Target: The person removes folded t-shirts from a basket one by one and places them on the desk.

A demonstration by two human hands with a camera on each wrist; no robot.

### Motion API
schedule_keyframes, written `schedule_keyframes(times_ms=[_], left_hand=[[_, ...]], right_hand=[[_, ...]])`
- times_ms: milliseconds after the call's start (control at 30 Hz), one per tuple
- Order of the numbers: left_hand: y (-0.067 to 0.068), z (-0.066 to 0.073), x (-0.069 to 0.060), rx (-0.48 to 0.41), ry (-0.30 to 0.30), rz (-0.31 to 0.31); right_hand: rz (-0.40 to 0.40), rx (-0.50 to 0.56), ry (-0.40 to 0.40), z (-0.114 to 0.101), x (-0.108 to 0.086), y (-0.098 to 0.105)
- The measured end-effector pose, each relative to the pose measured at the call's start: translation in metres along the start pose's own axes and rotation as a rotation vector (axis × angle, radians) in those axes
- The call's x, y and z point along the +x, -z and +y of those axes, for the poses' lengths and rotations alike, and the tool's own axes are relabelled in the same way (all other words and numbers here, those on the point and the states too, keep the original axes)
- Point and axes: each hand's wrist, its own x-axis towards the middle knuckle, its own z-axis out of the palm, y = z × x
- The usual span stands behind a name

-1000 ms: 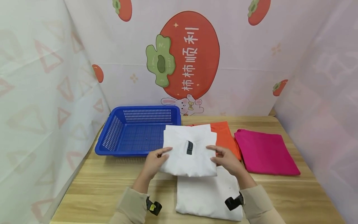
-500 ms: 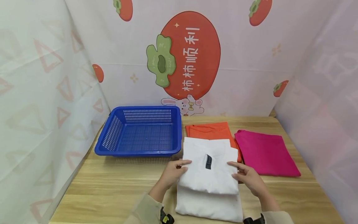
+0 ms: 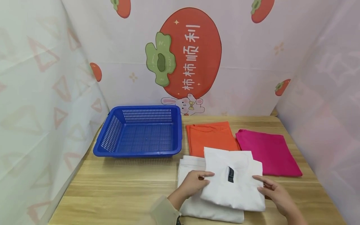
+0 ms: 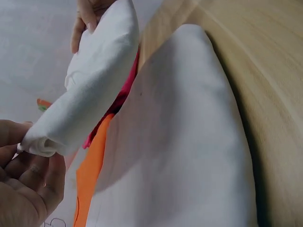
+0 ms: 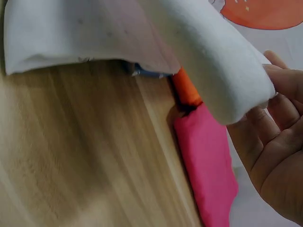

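Observation:
A folded white shirt [image 3: 233, 187] with a dark neck label hangs between both hands, raised off the table. My left hand [image 3: 194, 184] pinches its left edge between thumb and fingers, and my right hand [image 3: 275, 192] pinches the right edge. In the left wrist view the rolled fold of the held shirt [image 4: 90, 99] shows in the left hand's fingers [image 4: 33, 175]. Below it, partly covered, a second folded white garment [image 3: 191, 165] lies on the table. The right wrist view shows the shirt's thick folded end [image 5: 227, 80] in the right hand [image 5: 279, 137].
A blue plastic basket [image 3: 180, 134] with perforated walls stands at the back left, nothing in it. Behind the white garments lies a folded orange garment [image 3: 208, 137]. A folded magenta garment [image 3: 270, 153] is to its right. Printed cloth [image 3: 126, 47] hangs around the wooden table [image 3: 118, 193].
Both hands have carried the held white shirt rightward and nearer to me, from beside the basket to above the right part of the lower white garment. The basket and coloured garments stay put.

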Motion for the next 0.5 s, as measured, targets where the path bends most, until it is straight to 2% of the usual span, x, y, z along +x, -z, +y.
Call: schedule_keyframes(times_ms=[67, 200, 300, 433, 500], left_hand=[[-0.008, 0.002, 0.000, 0.015, 0.008, -0.016], [-0.023, 0.007, 0.002, 0.053, 0.017, -0.042], [-0.033, 0.012, 0.003, 0.108, 0.019, -0.068], [-0.047, 0.016, 0.006, 0.168, 0.035, -0.119], [-0.054, 0.017, 0.007, 0.170, 0.055, -0.141]], right_hand=[[0.014, -0.001, -0.026, 0.005, -0.006, 0.006], [-0.030, 0.065, -0.053, 0.014, -0.017, 0.018], [-0.112, 0.151, -0.081, 0.020, -0.023, 0.030], [-0.207, 0.188, -0.123, 0.027, -0.030, 0.045], [-0.251, 0.189, -0.142, 0.031, -0.033, 0.052]])
